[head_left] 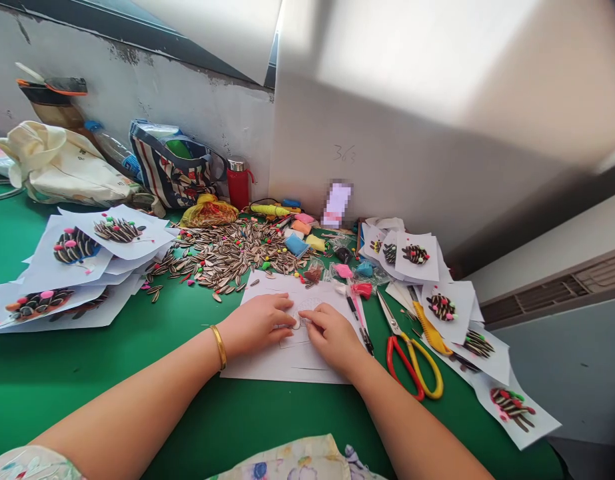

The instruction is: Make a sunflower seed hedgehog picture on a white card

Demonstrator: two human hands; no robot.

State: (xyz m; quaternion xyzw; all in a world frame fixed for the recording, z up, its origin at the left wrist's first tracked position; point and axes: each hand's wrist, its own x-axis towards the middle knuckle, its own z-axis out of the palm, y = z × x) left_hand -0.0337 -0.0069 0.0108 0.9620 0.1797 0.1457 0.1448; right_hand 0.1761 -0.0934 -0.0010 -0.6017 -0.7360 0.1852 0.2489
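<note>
My left hand lies flat on a white sheet of paper, its fingers stretched toward the middle. My right hand rests on the same sheet with fingers curled and the index finger and thumb close together; whatever they may hold is too small to make out. Faint pencil lines show on the paper between and above the hands. Two dark pens lie along its right side. Scissors with one red and one yellow handle lie partly spread to the right. Behind the paper spreads a heap of sunflower seeds.
Paper pieces with seed hedgehogs are stacked at left and right. A yellow utility knife lies beside the scissors. Coloured clay lumps, a red flask, a striped bag and a phone stand or lie behind.
</note>
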